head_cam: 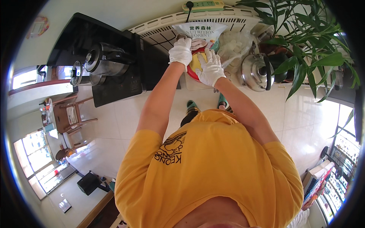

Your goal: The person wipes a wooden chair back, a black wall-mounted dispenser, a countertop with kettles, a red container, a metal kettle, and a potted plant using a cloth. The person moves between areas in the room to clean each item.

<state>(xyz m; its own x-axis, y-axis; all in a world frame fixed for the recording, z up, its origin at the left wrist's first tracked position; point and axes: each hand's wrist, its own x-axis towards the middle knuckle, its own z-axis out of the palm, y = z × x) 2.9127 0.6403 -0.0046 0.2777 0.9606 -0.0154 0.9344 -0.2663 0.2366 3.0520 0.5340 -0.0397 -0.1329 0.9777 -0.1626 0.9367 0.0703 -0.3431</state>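
A round red and yellow container or lid [195, 64] lies before me, its material unclear. My right hand [211, 67], in a white glove, rests on its right side with the fingers spread. At the upper left, my left hand [180, 52], also gloved in white, has its fingers closed near a pinkish cloth [198, 44]; whether it grips the cloth or something else I cannot tell. Behind both hands stands a white printed pouch [201, 31]. A crumpled clear plastic bag [234, 45] is just right of the pouch.
A steel kettle [255, 71] stands at the right, under a leafy green plant [308, 48]. On the left, a glass kettle [105, 64] sits on a black glass appliance [119, 88]. A green and yellow power strip [204, 5] with a black plug lies at the back.
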